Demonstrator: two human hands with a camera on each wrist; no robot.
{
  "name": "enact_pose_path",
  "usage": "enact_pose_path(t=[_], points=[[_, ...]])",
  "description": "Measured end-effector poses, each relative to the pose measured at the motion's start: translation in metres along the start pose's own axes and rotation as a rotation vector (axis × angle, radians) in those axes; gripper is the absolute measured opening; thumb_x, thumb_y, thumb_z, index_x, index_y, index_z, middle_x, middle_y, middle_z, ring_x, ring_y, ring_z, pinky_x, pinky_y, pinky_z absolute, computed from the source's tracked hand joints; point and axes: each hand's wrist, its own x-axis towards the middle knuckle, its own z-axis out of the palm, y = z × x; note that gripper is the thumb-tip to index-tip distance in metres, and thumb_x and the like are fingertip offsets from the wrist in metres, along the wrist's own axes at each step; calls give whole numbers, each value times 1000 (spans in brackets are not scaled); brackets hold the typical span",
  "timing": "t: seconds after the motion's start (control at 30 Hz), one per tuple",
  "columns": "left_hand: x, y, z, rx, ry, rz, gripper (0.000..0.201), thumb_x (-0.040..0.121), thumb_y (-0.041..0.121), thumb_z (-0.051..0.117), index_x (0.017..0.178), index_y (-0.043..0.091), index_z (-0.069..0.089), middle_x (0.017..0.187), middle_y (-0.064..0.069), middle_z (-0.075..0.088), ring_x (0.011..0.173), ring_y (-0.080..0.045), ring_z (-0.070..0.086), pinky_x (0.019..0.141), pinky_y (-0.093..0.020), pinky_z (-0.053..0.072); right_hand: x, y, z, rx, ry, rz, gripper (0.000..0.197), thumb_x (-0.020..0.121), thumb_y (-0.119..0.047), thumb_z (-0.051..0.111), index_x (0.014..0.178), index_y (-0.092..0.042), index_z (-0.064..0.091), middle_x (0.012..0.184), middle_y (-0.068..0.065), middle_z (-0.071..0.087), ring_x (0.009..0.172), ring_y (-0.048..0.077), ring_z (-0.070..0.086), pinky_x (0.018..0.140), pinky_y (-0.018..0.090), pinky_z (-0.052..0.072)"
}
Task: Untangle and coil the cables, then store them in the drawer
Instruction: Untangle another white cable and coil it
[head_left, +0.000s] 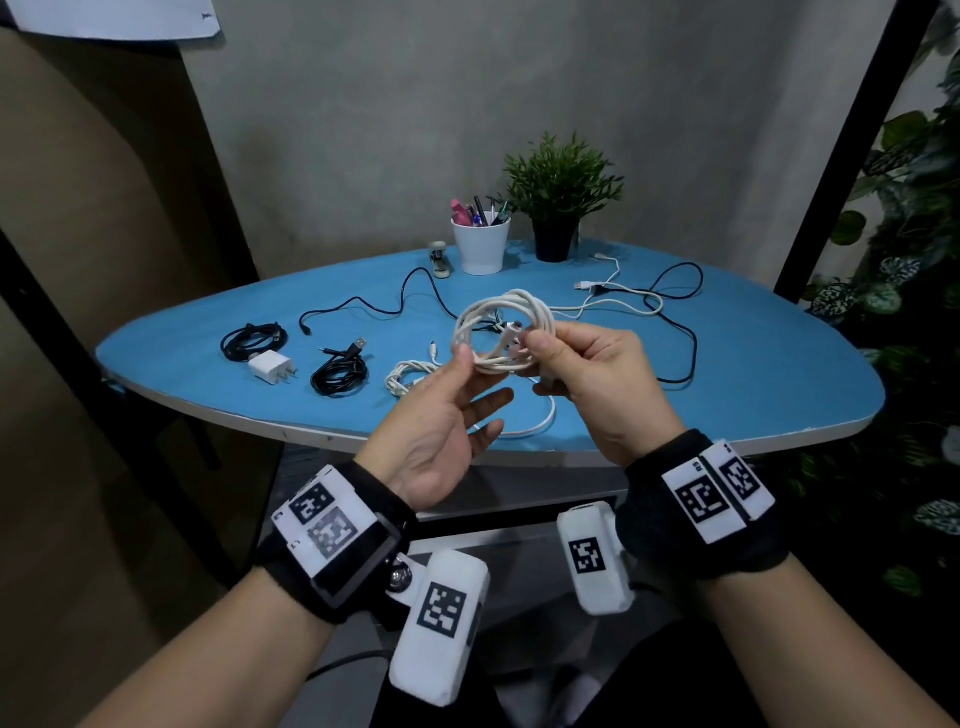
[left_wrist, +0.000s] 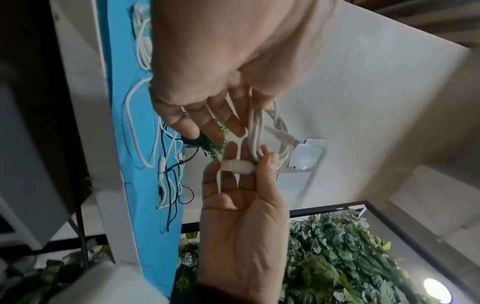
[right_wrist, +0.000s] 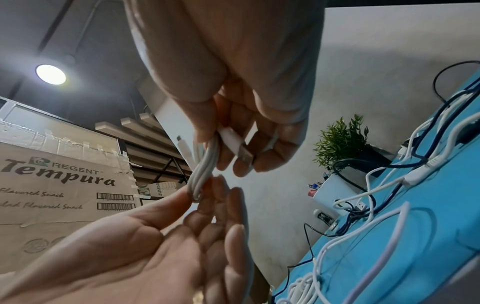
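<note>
1. A white cable (head_left: 501, 332), wound into a loose ring, is held in the air above the blue table (head_left: 753, 374), between both hands.
2. The right hand (head_left: 592, 374) has thumb and fingers closed on the ring's near side, pinning the flat plug (right_wrist: 235, 144) against the strands; the left hand (head_left: 441, 415) pinches the same bundle with thumb and forefinger, its other fingers spread.
3. The ring stands roughly upright, its face turned toward the person, with the plug lying across the strands.
4. Done, by the look of it: two black coils (head_left: 253, 340) and a small white coil (head_left: 410, 376) lie on the table's left.
5. Left: a black cable (head_left: 675, 322) and a white cable (head_left: 618, 301) sprawl crossed at the far right; no drawer is in view, so nothing appears stored.
</note>
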Motion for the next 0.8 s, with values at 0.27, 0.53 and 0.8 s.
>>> enact_pose_path(t=[0.27, 0.53, 0.8], points=[[-5, 10, -2, -121, -150, -33, 38, 98, 43, 33, 66, 25, 46, 84, 8, 61, 95, -12, 57, 78, -32, 38, -4, 5, 2, -82, -94, 41, 14, 89, -10, 60, 83, -12, 73, 75, 24, 66, 62, 15, 55, 55, 18, 42], [-7, 21, -8, 131, -190, 20, 30, 98, 20, 36, 72, 17, 51, 93, -1, 56, 70, -14, 53, 56, -26, 37, -4, 5, 3, -26, -121, 106, 20, 96, -15, 49, 82, -7, 62, 80, 11, 61, 57, 21, 52, 43, 21, 40], [-5, 8, -4, 404, -121, 102, 11, 100, 14, 36, 91, 15, 42, 88, -9, 53, 64, -14, 56, 50, -21, 48, 2, 3, 5, -55, -88, 111, 22, 98, -11, 44, 81, -6, 57, 73, 9, 58, 46, 9, 53, 43, 21, 45]])
